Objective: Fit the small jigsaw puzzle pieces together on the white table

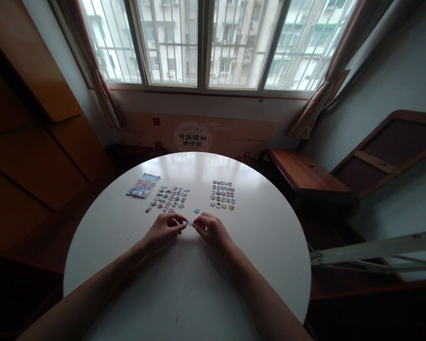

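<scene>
Pinching piece, left hand + right hand; pcs, card beyond.

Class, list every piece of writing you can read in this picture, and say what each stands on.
"月满颐和 / 映中秋": in the round emblem on the beige board under the window.
On that board, the small red mark and the fine print: too blurred to read.
On the picture card on the table: print too small.
On the puzzle piece pinched between the left hand and right hand: nothing readable.
</scene>
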The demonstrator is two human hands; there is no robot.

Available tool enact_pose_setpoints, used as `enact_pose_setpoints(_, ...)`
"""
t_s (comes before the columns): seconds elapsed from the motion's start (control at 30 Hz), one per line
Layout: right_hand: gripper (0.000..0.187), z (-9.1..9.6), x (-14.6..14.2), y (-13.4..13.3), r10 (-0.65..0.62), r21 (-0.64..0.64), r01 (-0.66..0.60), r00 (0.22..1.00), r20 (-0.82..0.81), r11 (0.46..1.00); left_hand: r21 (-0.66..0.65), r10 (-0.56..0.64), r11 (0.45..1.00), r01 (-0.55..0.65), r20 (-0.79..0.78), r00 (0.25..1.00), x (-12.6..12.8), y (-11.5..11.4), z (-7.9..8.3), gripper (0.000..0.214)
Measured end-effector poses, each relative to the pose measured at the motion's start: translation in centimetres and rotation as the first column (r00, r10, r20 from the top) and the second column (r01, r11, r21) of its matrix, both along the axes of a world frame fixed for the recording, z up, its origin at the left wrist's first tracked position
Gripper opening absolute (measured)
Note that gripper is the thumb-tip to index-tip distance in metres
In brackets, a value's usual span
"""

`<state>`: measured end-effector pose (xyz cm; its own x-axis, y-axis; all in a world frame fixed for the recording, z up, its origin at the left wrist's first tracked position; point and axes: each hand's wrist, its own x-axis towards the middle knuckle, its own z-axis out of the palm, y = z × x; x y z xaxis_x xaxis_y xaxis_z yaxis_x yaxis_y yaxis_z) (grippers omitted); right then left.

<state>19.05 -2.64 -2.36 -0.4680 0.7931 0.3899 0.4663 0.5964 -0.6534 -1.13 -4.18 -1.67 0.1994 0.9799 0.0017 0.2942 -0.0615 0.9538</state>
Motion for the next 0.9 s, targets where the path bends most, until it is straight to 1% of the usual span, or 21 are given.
enact_pose_setpoints(0.13,0.008,-0.02,0.03,-0.02,0.009,-0.007,-0.009,1.0,-0.003,1.0,0.005,-0.001,1.0,0.001,-0.008,1.0,-0.03,0.02,-0.07,0.031)
enact_pose_setpoints(0.4,0.008,-0.4,0.05,0.12,0.021,0.006,-0.021,1.0,-0.01,1.0,-0.001,0.001,1.0,-0.001,-0.007,1.0,0.16,-0.06,0.33,0.027)
enact_pose_setpoints(0.63,0.008,-0.17,0.05,-0.01,0.003,-0.011,-0.003,1.0,-0.003,1.0,0.011,-0.01,1.0,0.01,-0.005,1.0,0.1,0.01,0.08,0.029)
enact_pose_setpoints(0.9,0.008,-0.27,0.07,0.05,0.009,0.0,-0.009,1.0,-0.011,1.0,0.016,-0.001,1.0,0.002,-0.021,1.0,0.29,-0.21,0.58,0.029)
